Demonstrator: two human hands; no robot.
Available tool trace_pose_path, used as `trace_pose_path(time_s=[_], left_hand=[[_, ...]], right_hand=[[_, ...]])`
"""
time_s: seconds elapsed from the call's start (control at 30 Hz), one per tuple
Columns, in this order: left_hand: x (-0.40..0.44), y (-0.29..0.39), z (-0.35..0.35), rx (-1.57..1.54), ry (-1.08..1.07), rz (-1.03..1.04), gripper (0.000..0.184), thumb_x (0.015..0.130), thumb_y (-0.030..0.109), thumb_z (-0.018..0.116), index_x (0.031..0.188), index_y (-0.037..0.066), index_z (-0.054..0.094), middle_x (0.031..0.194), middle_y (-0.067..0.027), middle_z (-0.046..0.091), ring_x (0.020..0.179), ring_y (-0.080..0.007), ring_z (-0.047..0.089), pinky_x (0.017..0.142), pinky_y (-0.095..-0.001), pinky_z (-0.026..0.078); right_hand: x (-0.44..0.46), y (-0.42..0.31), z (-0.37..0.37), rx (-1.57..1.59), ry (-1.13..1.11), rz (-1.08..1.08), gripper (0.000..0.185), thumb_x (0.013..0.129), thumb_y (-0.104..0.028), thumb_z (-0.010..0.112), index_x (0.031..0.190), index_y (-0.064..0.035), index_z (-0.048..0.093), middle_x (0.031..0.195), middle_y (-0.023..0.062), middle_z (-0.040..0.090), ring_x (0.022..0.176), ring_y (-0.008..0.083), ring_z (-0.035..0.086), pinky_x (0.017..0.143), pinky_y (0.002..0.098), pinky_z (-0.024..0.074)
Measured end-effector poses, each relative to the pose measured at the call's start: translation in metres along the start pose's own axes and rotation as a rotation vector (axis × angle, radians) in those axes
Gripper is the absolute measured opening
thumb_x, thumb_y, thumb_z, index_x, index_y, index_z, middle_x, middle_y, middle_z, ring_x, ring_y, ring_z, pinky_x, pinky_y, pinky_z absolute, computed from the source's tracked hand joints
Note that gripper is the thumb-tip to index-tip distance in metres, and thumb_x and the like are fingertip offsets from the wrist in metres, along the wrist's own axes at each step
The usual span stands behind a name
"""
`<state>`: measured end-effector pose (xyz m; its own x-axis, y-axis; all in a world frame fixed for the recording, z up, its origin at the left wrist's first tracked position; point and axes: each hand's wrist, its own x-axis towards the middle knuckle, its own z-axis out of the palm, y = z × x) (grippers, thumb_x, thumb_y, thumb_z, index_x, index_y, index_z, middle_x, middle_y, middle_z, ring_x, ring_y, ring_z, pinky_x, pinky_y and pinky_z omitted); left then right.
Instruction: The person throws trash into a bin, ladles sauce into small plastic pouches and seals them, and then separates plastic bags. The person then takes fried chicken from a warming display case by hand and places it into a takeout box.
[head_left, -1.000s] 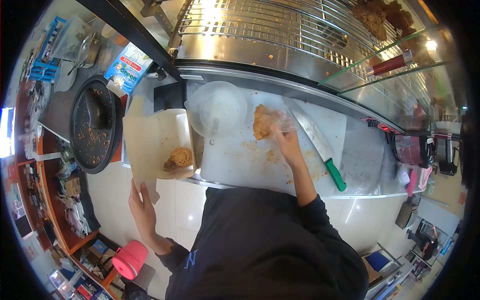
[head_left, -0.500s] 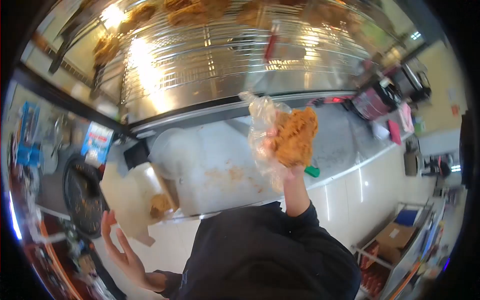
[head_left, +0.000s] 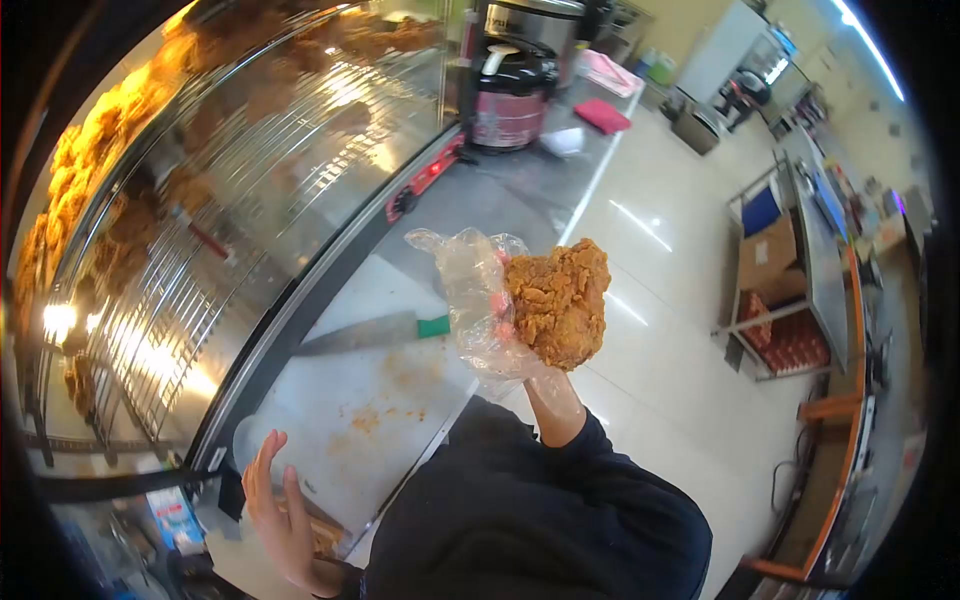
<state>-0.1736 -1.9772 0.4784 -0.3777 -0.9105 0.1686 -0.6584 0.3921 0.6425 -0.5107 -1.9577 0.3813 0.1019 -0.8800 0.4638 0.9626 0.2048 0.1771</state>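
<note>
A large craggy piece of fried chicken is held up in my right hand, which wears a clear plastic glove. Its fingers wrap the chicken's left side, and loose plastic puffs out beyond them. Bare and with fingers stretched, my left hand hovers at the lower left over a paper box, which it partly hides. Between the hands lies a white cutting board with brown crumbs. On it rests a knife with a green handle.
A glass-sided display case with wire racks and fried chicken borders the board. Farther along the counter stand a pink and black cooker and a folded pink cloth. A metal shelf cart with cardboard boxes stands across the floor.
The view has swung to the right, bringing the knife and more of the floor into sight. My right hand still holds the chicken up; my left hand now overlaps the paper box and board edge.
</note>
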Motion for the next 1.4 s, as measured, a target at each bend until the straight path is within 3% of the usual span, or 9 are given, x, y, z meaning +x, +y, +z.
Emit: trace_pose_path(time_s=[0.17,0.33,0.4,0.53,0.6,0.83,0.93,1.17,1.4], left_hand=[[0.018,0.005,0.011,-0.016,-0.072,0.098,0.034,0.089,0.007,0.047,0.123,0.0,0.051,0.11,-0.0164,0.06,0.103,-0.03,0.053,0.093,-0.0379,0.035],[0.024,0.004,0.014,-0.017,-0.092,0.117,0.035,0.09,0.009,0.046,0.124,0.0,0.05,0.111,-0.0166,0.06,0.105,-0.0292,0.053,0.095,-0.0377,0.035],[0.025,0.003,0.011,-0.004,-0.114,0.102,0.035,0.093,0.012,0.045,0.126,0.0,0.048,0.113,-0.0161,0.06,0.11,-0.0275,0.053,0.097,-0.0368,0.035],[0.026,0.001,0.012,-0.004,-0.097,0.081,0.036,0.093,0.013,0.045,0.126,0.0,0.048,0.111,-0.0164,0.06,0.108,-0.0274,0.054,0.097,-0.037,0.035],[0.026,-0.002,0.013,0.007,-0.091,0.089,0.036,0.092,0.013,0.045,0.126,0.0,0.048,0.11,-0.0165,0.061,0.108,-0.0274,0.054,0.097,-0.0371,0.035],[0.025,-0.01,0.013,0.046,-0.071,0.08,0.037,0.092,0.014,0.049,0.126,0.002,0.048,0.11,-0.0162,0.061,0.106,-0.0287,0.056,0.095,-0.0371,0.037],[0.028,-0.018,0.01,0.106,-0.054,0.174,0.035,0.092,0.012,0.049,0.127,0.007,0.049,0.11,-0.0156,0.062,0.103,-0.0306,0.058,0.089,-0.0375,0.042],[0.037,-0.026,0.012,0.209,-0.078,0.155,0.034,0.094,0.018,0.048,0.127,0.01,0.049,0.113,-0.0108,0.062,0.106,-0.0288,0.057,0.088,-0.0354,0.043],[0.048,-0.01,0.008,0.138,-0.138,0.097,0.035,0.095,0.025,0.045,0.129,0.014,0.048,0.117,-0.0068,0.06,0.109,-0.0279,0.054,0.089,-0.0346,0.043]], right_hand=[[-0.029,0.002,0.011,-0.177,0.018,-0.445,0.072,0.09,-0.048,0.047,0.145,-0.0156,0.014,0.14,0.0212,0.029,0.116,0.0422,0.043,0.084,0.0533,0.049],[-0.018,-0.004,0.045,-0.402,-0.1,-0.423,0.07,0.09,-0.033,0.055,0.144,-0.013,0.016,0.141,0.0157,0.03,0.117,0.0368,0.044,0.09,0.0474,0.0484],[-0.015,0.0,0.056,-0.395,0.046,-0.626,0.069,0.089,-0.029,0.056,0.144,-0.0122,0.018,0.142,0.0131,0.03,0.12,0.0343,0.043,0.095,0.0464,0.0453],[-0.022,-0.029,0.051,-0.986,-0.043,-0.6,0.064,0.091,-0.025,0.054,0.143,-0.0101,0.021,0.142,0.0118,0.029,0.123,0.0284,0.041,0.106,0.0466,0.0326],[-0.021,-0.033,0.058,-0.841,0.108,-0.721,0.059,0.091,-0.023,0.053,0.141,-0.0082,0.025,0.14,0.0122,0.034,0.124,0.027,0.04,0.108,0.0469,0.0283],[-0.027,-0.097,0.105,-1.261,0.426,-1.086,0.035,0.091,-0.011,0.051,0.123,0.0015,0.043,0.127,0.011,0.048,0.122,0.0238,0.042,0.107,0.0421,0.0318],[-0.045,-0.151,0.113,-1.108,0.493,-1.299,0.032,0.091,-0.006,0.052,0.121,0.0019,0.044,0.125,0.012,0.049,0.12,0.0228,0.044,0.105,0.0405,0.0354],[-0.082,-0.254,0.161,-0.987,0.243,-1.401,0.037,0.091,-0.002,0.05,0.126,0.0028,0.038,0.125,0.0143,0.047,0.118,0.0259,0.045,0.105,0.0443,0.0373],[-0.091,-0.277,0.221,-1.158,0.318,-1.495,0.035,0.094,-0.006,0.04,0.127,0.0036,0.037,0.132,0.0164,0.041,0.124,0.0311,0.04,0.106,0.0496,0.0346]])
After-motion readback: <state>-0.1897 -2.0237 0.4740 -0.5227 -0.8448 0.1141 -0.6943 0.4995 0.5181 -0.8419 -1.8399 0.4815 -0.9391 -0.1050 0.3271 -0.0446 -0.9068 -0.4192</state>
